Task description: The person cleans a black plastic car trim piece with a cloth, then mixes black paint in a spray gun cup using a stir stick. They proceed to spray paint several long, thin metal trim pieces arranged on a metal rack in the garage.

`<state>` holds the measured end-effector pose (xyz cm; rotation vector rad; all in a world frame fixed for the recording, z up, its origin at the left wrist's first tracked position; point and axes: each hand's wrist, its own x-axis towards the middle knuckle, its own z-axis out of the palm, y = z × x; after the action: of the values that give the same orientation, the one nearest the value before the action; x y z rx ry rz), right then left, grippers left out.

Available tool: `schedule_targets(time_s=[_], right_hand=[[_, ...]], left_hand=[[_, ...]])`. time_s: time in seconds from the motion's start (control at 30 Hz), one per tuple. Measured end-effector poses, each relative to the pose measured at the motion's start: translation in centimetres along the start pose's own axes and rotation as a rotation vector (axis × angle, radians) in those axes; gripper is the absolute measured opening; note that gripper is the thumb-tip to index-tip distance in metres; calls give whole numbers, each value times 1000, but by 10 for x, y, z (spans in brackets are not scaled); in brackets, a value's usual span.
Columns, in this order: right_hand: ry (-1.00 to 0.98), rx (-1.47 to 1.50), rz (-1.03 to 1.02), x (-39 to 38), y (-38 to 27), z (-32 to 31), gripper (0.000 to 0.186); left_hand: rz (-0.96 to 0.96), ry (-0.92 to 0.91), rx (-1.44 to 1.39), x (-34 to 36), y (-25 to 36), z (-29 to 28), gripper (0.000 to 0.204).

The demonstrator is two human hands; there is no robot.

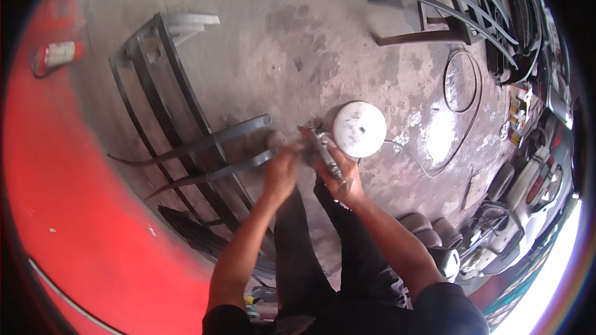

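A spray gun (327, 156) with a round white paint cup (360, 129) on top is held out in front of my body. My right hand (349, 183) is wrapped around its handle. My left hand (283, 172) is raised just left of the gun's front end. Its fingertips are smeared by motion, so I cannot tell whether they touch the gun or hold anything. Two dark grey curved strips (231, 130) lie across a dark metal stand (177, 96) at the left, their ends close to my left hand.
A red painted panel (81, 229) curves along the left. More long curved strips rest on a rack (462, 28) at the upper right. A thin hose (462, 108) loops over the stained concrete floor (292, 43). Vehicle parts (521, 211) are piled at the right.
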<state>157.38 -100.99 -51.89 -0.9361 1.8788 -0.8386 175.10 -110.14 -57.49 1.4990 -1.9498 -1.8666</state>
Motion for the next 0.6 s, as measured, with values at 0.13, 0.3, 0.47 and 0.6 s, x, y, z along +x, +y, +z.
schedule_targets(time_s=[0.13, 0.3, 0.47, 0.6], right_hand=[[254, -230, -182, -1, -23, -53, 45], [358, -164, -108, -2, -69, -129, 30], [389, -3, 49, 11, -117, -181, 42], [364, 0, 101, 28, -142, -201, 43]], left_hand=[[31, -294, -300, -22, 88, 40, 26], [-113, -317, -658, -37, 174, 75, 25], [-153, -324, -599, -29, 231, 80, 25], [-185, -307, -489, -19, 271, 65, 24]])
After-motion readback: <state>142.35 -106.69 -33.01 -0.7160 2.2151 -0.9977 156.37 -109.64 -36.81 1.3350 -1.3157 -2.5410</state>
